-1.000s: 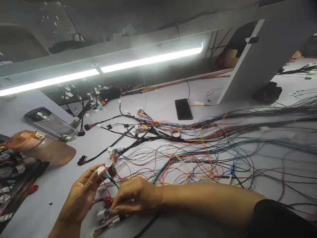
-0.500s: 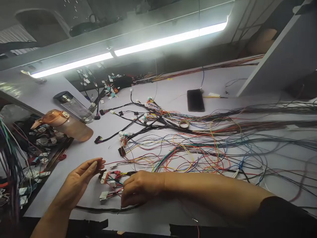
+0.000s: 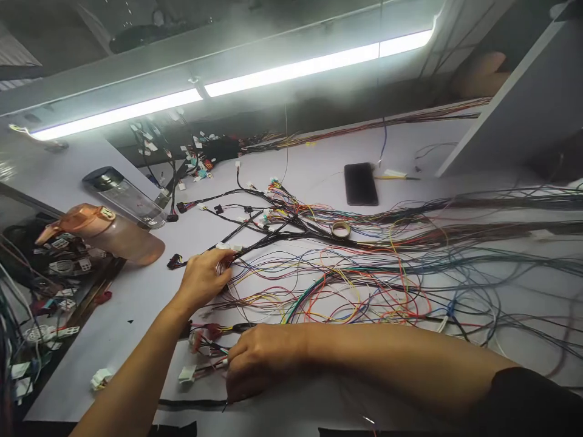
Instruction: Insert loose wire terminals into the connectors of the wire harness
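Note:
My left hand (image 3: 204,280) reaches over the bench, its thumb and fingers closed round a small bunch of wires just below a white connector (image 3: 223,246). Lower down, my right hand (image 3: 252,364) is curled shut, palm down; its fingers hide what they hold. A thin dark tip (image 3: 225,407) pokes out beneath it. Left of this hand lie a white connector (image 3: 186,374), a red connector (image 3: 213,331) and a blurred white-and-red connector (image 3: 195,342), with coloured wires running towards the fingers. A black sleeved cable (image 3: 194,404) passes below.
Loose coloured wires (image 3: 346,285) spread to the right. Behind them are a black-taped harness (image 3: 273,237), a tape roll (image 3: 340,229) and a black phone-like slab (image 3: 361,184). A bronze bottle (image 3: 122,240) and a clear bottle (image 3: 132,197) lie left, near a connector-filled bin (image 3: 50,291).
My left hand has moved up and right, from beside the front connectors to the wires below the white connector. My right hand has stayed almost in place. The view has shifted slightly.

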The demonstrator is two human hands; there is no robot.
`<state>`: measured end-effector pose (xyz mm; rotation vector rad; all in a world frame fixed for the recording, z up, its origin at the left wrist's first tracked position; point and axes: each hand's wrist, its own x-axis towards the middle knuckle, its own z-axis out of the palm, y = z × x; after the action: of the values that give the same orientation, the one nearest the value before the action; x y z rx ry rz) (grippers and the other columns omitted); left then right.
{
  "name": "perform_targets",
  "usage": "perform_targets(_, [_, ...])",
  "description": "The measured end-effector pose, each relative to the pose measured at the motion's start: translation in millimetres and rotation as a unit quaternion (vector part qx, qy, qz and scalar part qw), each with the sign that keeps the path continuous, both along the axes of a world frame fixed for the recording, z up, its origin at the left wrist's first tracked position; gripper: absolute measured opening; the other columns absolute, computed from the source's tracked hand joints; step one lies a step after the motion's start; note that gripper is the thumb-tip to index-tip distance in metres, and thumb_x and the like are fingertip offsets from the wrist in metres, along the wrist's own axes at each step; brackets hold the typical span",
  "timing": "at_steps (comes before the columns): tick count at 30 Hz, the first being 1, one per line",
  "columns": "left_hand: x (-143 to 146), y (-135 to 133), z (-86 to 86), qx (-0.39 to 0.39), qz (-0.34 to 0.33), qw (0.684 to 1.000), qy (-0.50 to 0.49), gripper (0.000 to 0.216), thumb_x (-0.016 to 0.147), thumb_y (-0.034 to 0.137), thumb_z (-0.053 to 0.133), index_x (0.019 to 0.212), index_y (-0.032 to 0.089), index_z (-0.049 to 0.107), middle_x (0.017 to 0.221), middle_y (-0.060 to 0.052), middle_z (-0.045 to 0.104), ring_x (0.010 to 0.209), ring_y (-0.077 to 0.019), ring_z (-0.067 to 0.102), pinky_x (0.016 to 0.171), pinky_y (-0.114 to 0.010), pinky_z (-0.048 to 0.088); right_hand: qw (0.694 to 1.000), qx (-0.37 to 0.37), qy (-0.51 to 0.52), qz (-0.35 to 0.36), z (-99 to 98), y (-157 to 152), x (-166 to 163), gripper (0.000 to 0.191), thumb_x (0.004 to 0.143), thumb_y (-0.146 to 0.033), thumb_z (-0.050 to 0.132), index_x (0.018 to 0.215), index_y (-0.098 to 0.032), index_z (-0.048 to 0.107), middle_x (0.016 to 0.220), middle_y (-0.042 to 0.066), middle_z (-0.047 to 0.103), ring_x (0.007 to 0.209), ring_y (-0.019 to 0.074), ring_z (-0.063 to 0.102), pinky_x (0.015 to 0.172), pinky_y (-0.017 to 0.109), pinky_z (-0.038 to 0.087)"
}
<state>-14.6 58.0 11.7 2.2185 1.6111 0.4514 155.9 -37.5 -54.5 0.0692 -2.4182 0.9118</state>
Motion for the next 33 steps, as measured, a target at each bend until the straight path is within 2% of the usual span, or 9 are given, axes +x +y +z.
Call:
perform_targets(4, [-15.8, -6.5, -0.2, 0.056, 0.014, 0.994, 0.093, 0.030, 0.074, 0.029, 0.056, 0.102, 0.026, 0.068, 0.105, -0.004, 0.068, 0.106, -0.0305, 0.056, 0.101, -0.050, 0.031, 1.000, -0.003, 0.015, 0.008, -0.1, 1.9, -1.8, 0.016, 0.096, -0.023, 0.057, 0.094, -0.012, 0.068, 0.084, 0.002, 0.066, 0.079, 0.0085, 0.059, 0.082, 0.016, 0.043])
perform_targets(8, [-23.4, -9.6, -1.7, 0.120, 0.013, 0.976, 0.184, 0.030, 0.076, 0.027, 0.052, 0.103, 0.026, 0.065, 0.107, -0.003, 0.065, 0.104, -0.0282, 0.056, 0.098, -0.048, 0.032, 1.000, 0.006, 0.018, -0.014, 2.0, 2.9, 0.2, 0.018, 0.097, -0.024, 0.056, 0.094, -0.012, 0.069, 0.085, 0.003, 0.065, 0.077, 0.0091, 0.059, 0.079, 0.018, 0.043])
perform_targets(13, [-43.6, -13.3, -5.6, 0.070, 0.132, 0.976, 0.156, 0.025, 0.072, 0.027, 0.052, 0.092, 0.022, 0.066, 0.106, -0.005, 0.061, 0.085, -0.0238, 0.059, 0.083, -0.041, 0.041, 0.999, 0.006, 0.022, -0.032, 1.8, 3.8, 0.1, 0.018, 0.097, -0.025, 0.056, 0.093, -0.013, 0.069, 0.083, 0.003, 0.064, 0.074, 0.0100, 0.058, 0.078, 0.020, 0.043])
perform_targets(15, [-45.9, -16.5, -3.7, 0.072, 0.156, 0.977, 0.130, 0.026, 0.073, 0.029, 0.053, 0.094, 0.023, 0.067, 0.110, -0.005, 0.062, 0.088, -0.0247, 0.060, 0.085, -0.042, 0.040, 0.999, 0.003, 0.021, -0.026, 1.5, 3.3, -0.3, 0.018, 0.097, -0.024, 0.056, 0.094, -0.013, 0.069, 0.084, 0.003, 0.064, 0.074, 0.0099, 0.057, 0.077, 0.020, 0.043])
perform_targets(18, [-36.5, -17.7, 2.1, 0.098, 0.122, 0.983, 0.093, 0.025, 0.079, 0.035, 0.051, 0.093, 0.026, 0.070, 0.106, -0.003, 0.067, 0.099, -0.0275, 0.058, 0.095, -0.046, 0.033, 1.000, 0.002, 0.013, -0.005, 3.2, 2.4, 0.9, 0.016, 0.097, -0.022, 0.056, 0.095, -0.013, 0.069, 0.086, 0.003, 0.064, 0.075, 0.0097, 0.057, 0.077, 0.020, 0.043])
perform_targets(21, [-23.3, -11.7, 4.9, 0.025, 0.078, 0.990, 0.117, 0.027, 0.082, 0.046, 0.053, 0.094, 0.030, 0.072, 0.093, -0.002, 0.070, 0.098, -0.0293, 0.058, 0.096, -0.050, 0.029, 1.000, 0.001, -0.001, -0.005, 7.9, 2.2, 3.7, 0.016, 0.097, -0.021, 0.055, 0.096, -0.013, 0.068, 0.088, 0.003, 0.064, 0.076, 0.0096, 0.058, 0.077, 0.021, 0.043])
perform_targets(23, [-19.0, -6.4, 3.1, -0.007, 0.065, 0.985, 0.161, 0.031, 0.080, 0.050, 0.057, 0.102, 0.034, 0.072, 0.099, -0.003, 0.070, 0.103, -0.0321, 0.056, 0.095, -0.053, 0.027, 1.000, 0.001, -0.011, -0.008, 11.3, 2.2, 5.3, 0.015, 0.097, -0.021, 0.055, 0.096, -0.013, 0.068, 0.088, 0.003, 0.064, 0.076, 0.0095, 0.058, 0.077, 0.021, 0.043])
perform_targets(27, [-19.3, 0.9, -5.7, 0.019, 0.053, 0.980, 0.188, 0.039, 0.079, 0.045, 0.061, 0.116, 0.033, 0.067, 0.119, -0.005, 0.065, 0.113, -0.0347, 0.051, 0.096, -0.054, 0.025, 1.000, 0.006, -0.028, -0.004, 15.1, 2.2, 6.1, 0.014, 0.095, -0.021, 0.059, 0.097, -0.012, 0.069, 0.087, 0.003, 0.064, 0.075, 0.0101, 0.058, 0.078, 0.022, 0.043])
perform_targets(33, [-23.7, 10.3, -7.9, 0.008, 0.056, 0.990, 0.127, 0.030, 0.077, 0.042, 0.067, 0.104, 0.030, 0.069, 0.098, -0.004, 0.069, 0.102, -0.0317, 0.057, 0.099, -0.057, 0.024, 1.000, -0.001, -0.031, 0.000, 12.0, 3.0, 4.9, 0.014, 0.096, -0.021, 0.058, 0.097, -0.013, 0.069, 0.090, 0.003, 0.065, 0.076, 0.0098, 0.058, 0.078, 0.021, 0.042])
